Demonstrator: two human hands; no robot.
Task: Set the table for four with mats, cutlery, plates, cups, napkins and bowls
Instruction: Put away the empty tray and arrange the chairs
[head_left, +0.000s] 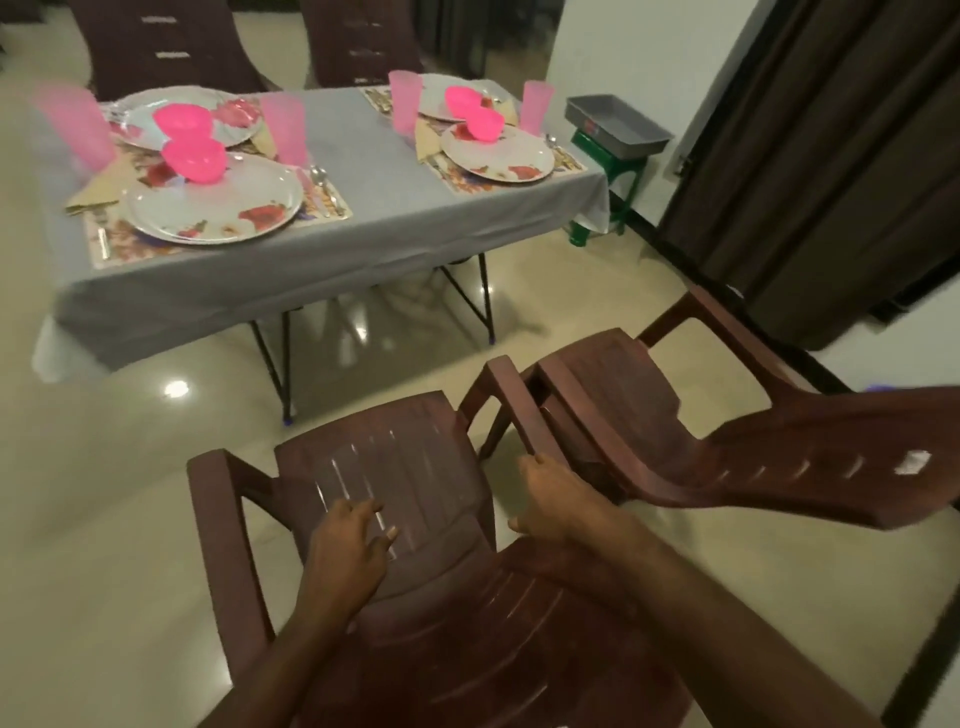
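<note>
In the upper half of the frame stands the table (332, 270), draped in a grey cloth, its long axis running from the left edge toward the right-centre, tilted slightly down to the left. Four places are laid on it in two pairs — at upper left, a near plate (215, 200) and a far plate (189, 117) lie on patterned mats (119, 244), each with a bright pink bowl (195, 158) on or beside it, pale pink cups (284, 130) standing upright on either side and a folded beige napkin (93, 195) lying left of the near plate. At upper centre-right the second pair repeats this, with a plate (496, 153), pink bowl (485, 124) and cup (404, 106); cutlery (319, 179) lies along the mats' edges, too blurred to sort. In the lower half, well apart from the table, two brown plastic chairs stand side by side — the nearer chair (384, 483) faces the table, the other chair (649, 415) just right of it is angled with its back toward the right edge. The left hand (353, 551) reaches in from the bottom, fingers loosely spread over the nearer chair's seat, holding nothing. The right hand (556, 506) curls round the nearer chair's right armrest, gripping it.
</note>
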